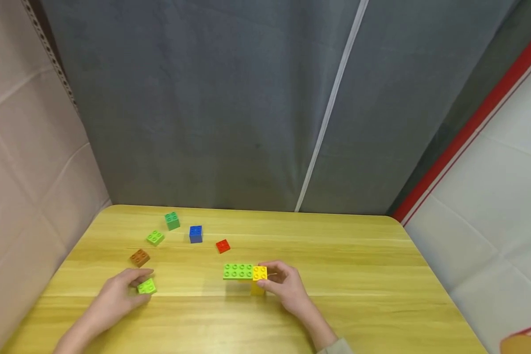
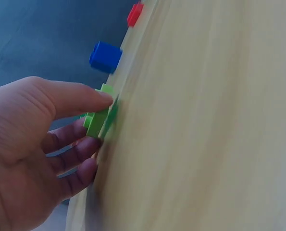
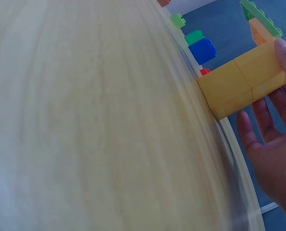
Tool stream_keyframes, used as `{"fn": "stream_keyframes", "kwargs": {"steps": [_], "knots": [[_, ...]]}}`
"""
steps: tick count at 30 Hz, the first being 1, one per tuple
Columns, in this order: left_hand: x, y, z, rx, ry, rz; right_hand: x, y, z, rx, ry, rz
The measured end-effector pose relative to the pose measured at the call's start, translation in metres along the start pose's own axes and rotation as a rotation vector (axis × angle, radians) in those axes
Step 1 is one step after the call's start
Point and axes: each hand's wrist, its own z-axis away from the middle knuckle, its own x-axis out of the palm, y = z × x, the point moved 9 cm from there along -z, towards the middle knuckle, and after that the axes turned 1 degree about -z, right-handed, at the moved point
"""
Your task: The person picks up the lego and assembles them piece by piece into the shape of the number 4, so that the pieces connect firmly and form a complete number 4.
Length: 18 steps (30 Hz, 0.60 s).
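Your right hand [image 1: 287, 287] grips a yellow stack [image 3: 241, 82]; your left hand [image 1: 117, 297] pinches a lime brick [image 1: 147, 286]
Right thumb and forefinger pinch the stack high up, likely steadying it against the green plate [image 1: 238, 272] jutting left; well left of the stack, left thumb and fingertips pinch the brick's sides, apparently sparing its studs; beyond the stack, leftward, lie a red brick [image 1: 223, 246] and a blue brick [image 1: 196, 234]
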Motion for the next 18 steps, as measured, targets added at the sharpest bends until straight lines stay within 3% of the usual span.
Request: {"fn": "stream_keyframes", "kwargs": {"steps": [4,11,18], "knots": [[0.008,0.016,-0.002,0.029,0.002,0.031,0.001,0.0,0.0,-0.001,-0.003,-0.006],[0.028,0.041,-0.009,0.069,-0.041,0.163,0.0,0.002,0.001,0.01,0.002,-0.012],[0.048,0.074,-0.02,0.16,-0.074,0.22,0.001,0.002,0.001,0.01,0.002,-0.009]]}}
